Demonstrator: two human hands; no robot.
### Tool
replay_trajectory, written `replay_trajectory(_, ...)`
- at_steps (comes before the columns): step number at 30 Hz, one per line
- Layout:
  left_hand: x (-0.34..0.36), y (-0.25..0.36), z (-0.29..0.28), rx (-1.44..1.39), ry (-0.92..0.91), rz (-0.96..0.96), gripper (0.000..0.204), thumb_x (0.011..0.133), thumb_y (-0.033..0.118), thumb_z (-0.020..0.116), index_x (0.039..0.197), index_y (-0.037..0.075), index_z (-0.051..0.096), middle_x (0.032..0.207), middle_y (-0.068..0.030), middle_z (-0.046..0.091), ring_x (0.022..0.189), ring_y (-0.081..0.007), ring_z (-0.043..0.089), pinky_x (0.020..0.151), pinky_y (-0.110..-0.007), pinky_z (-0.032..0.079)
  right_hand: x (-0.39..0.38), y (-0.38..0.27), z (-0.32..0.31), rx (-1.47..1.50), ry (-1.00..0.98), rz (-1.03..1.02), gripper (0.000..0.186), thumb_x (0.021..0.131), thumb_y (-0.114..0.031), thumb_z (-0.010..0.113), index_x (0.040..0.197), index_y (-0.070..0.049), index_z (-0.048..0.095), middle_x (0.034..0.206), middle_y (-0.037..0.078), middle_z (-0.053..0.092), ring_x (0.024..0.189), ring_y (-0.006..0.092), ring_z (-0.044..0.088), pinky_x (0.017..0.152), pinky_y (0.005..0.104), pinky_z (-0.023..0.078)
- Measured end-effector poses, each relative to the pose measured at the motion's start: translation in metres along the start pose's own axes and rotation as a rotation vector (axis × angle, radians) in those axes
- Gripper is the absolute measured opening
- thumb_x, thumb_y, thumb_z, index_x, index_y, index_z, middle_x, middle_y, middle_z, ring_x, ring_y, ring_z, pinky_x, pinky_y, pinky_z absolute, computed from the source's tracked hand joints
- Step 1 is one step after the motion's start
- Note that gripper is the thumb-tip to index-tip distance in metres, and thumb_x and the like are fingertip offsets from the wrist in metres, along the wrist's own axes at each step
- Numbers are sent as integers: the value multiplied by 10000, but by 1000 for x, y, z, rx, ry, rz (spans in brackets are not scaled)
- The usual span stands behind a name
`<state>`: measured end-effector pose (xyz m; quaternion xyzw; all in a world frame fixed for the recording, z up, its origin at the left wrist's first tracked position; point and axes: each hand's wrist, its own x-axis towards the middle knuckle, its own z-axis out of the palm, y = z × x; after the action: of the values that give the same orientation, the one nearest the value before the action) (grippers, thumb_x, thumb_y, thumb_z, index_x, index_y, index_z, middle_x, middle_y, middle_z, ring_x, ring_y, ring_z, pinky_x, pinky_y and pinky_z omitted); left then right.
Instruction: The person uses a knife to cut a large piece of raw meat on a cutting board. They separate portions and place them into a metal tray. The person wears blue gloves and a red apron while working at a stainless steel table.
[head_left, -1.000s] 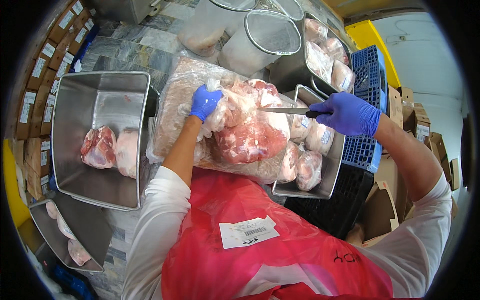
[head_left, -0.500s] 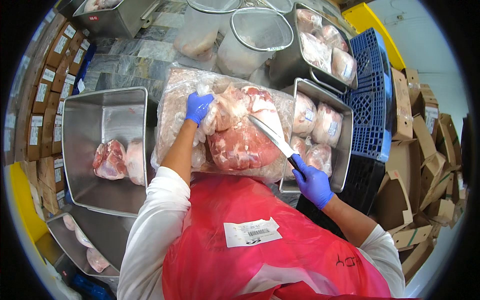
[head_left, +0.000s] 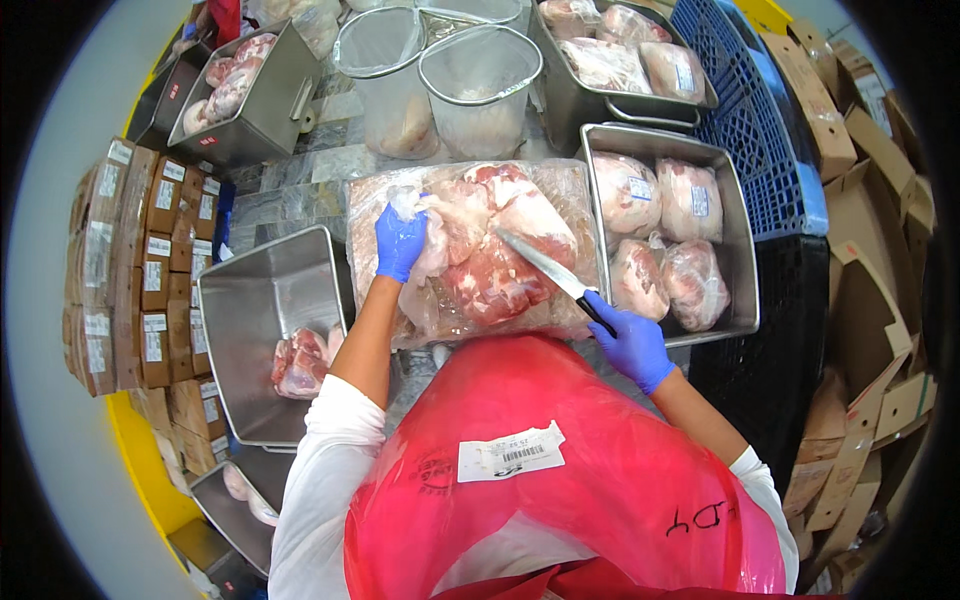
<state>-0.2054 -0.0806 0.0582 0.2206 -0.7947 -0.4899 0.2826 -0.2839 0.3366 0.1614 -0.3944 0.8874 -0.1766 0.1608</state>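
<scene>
A large red-and-white cut of raw meat [head_left: 495,275] lies near the middle of a rectangular desk [head_left: 565,185] covered in crinkled clear plastic, directly in front of the person. Pale, crumpled clear plastic wrap [head_left: 440,225] gathers along the meat's left side.

Over the meat's right part slants a long straight knife [head_left: 545,265] with a bright metal blade and black handle, its tip pointing up and to the left; whether the edge presses in or hangs just above cannot be told. This looks like a trimming or unwrapping step, with one hand steadying and the other cutting. The next stroke would call for a firm hold on the wrap and the left fingers well clear of the tip.

Of the two hands, the blue-gloved left hand [head_left: 400,243] is closed on the bunched wrap, beside the meat rather than on it. The blue-gloved right hand [head_left: 637,345] is curled around the knife's handle, off the desk's right edge.

Further out, a grey metal tub [head_left: 742,230] with four plastic-wrapped meat pieces [head_left: 690,200] stands just right of the desk, and another grey metal tub [head_left: 250,300] holding meat stands to the left.
</scene>
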Motion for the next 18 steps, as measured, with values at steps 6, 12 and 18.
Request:
replay_trajectory(6,1,52,14,-219,-167,-121,102,886,67,636,971,21,667,892,-43,664,785,-164,603,712,-334,507,-15,1,-12,17,-122,8,534,960,-330,636,1478,-324,506,825,166,678,727,380,677,654,487,546)
replay_trajectory(12,10,88,-20,-428,-189,-402,110,898,46,604,986,51,671,870,-19,669,789,-107,612,702,-296,515,-10,8,-30,19,-84,-1,528,947,-307,647,1460,-317,523,895,147,650,793,366,667,678,479,542)
replay_trajectory(18,15,84,-29,-369,-120,-347,117,925,79,598,1011,58,675,970,-7,644,845,-108,586,727,-296,495,-4,14,-40,-4,-18,-80,523,951,-282,632,1461,-311,523,884,145,649,764,353,668,650,466,538)
